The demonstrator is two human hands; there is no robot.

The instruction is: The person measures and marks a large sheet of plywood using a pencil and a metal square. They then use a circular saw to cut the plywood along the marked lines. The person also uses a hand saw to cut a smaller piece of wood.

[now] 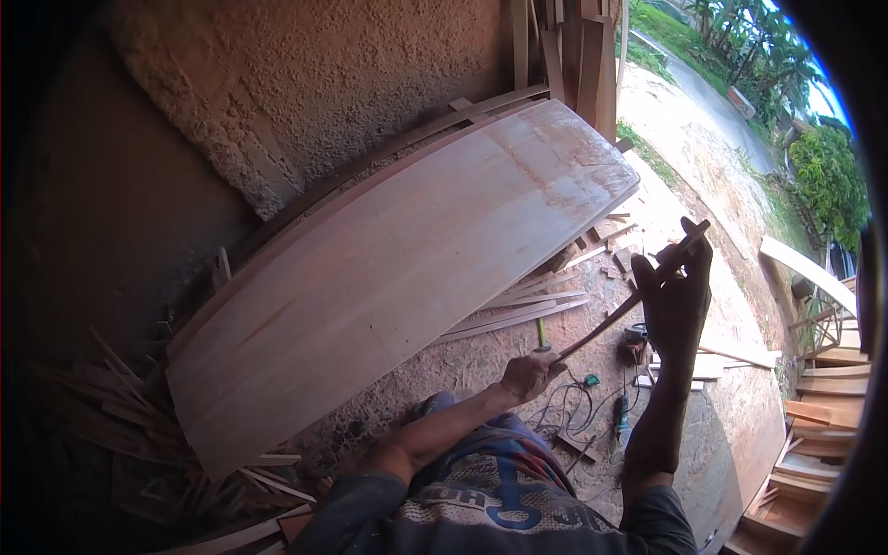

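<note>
A narrow, dark wooden strip point(609, 319) slants up to the right between my two hands. My left hand point(530, 377) is closed around its lower end. Next to that fist a short yellow-green piece point(542, 332) shows; whether the hand holds it or it lies behind, I cannot tell. My right hand point(677, 287) is raised and in shadow, gripping the strip near its upper end, which sticks out past the fingers. To the left of both hands lies a large, pale wooden panel point(398, 277), long and tapered, with dusty, scuffed patches at its far end.
Thin wood strips point(518, 314) and offcuts litter the dusty floor beside the panel. A teal power tool point(622, 416) and tangled cables point(566, 407) lie right of my legs. Boards point(583, 69) lean at the back. Wooden frames point(823, 435) stand at the right edge, scrap slats point(120, 407) at the left.
</note>
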